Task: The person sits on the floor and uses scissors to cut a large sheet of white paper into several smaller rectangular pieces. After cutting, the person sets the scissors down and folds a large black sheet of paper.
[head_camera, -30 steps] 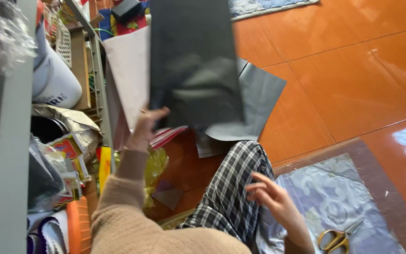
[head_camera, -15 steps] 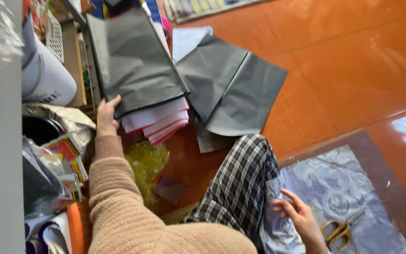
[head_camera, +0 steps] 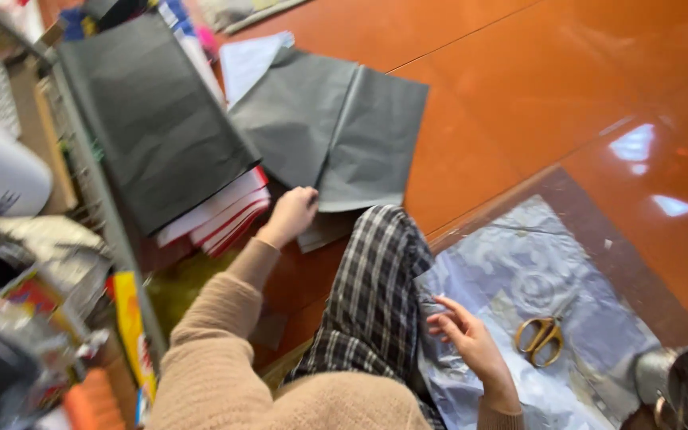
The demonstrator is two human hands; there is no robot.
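Grey paper sheets (head_camera: 336,131) seemingly touched by outstretched left hand (head_camera: 290,213); right hand (head_camera: 465,334) rests open.

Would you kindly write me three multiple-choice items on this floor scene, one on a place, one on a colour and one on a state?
1. Where do the scissors lie?
A. on the pale plastic sheet
B. on the bare orange floor
C. in the person's lap

2. What colour are the scissor handles?
A. blue
B. gold
C. black

3. What is the left hand doing?
A. gripping the scissors
B. resting on the dark grey paper sheets
C. raised in the air

Answers: 1 A, the scissors sit on the pale sheet beside the right hand. 2 B, the loops look golden. 3 B, its fingers touch the lower edge of the grey sheets on the floor.
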